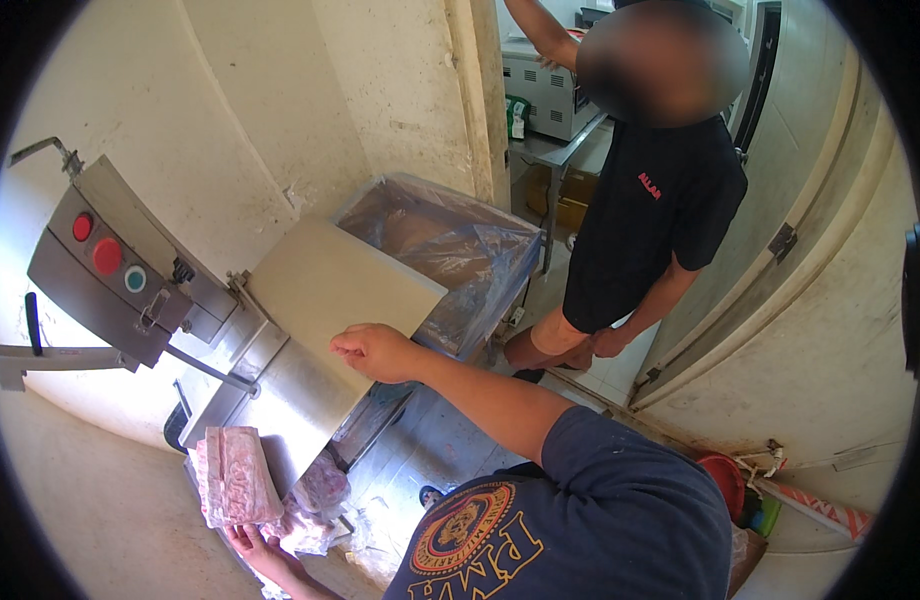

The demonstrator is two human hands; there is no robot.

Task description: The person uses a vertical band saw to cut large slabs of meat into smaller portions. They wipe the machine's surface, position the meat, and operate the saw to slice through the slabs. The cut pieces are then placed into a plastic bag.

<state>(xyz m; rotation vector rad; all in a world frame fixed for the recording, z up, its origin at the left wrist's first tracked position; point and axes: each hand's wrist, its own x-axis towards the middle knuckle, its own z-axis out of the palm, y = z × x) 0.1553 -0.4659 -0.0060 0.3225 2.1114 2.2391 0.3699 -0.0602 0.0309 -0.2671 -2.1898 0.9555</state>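
Note:
At the lower left, my left hand (255, 555) has its fingers at the near end of a pinkish, frost-covered frozen meat block (238, 475). The block sits at the near end of a steel bone saw's table (305, 415). My right hand (375, 352) is above the pale cutting board (330, 280), its fingers curled in and nothing visible in them. The saw's control head (110, 255), with red and green buttons, stands left of both hands. The underside of the block and some left fingertips are hidden.
Beyond the board stands a bin (520, 250) lined with clear plastic. Wrapped meat pieces (320, 485) lie below the saw table. Another person (650, 200) in a black shirt stands at the doorway, near a metal table (550, 150). A red basin (722, 475) is at the lower right.

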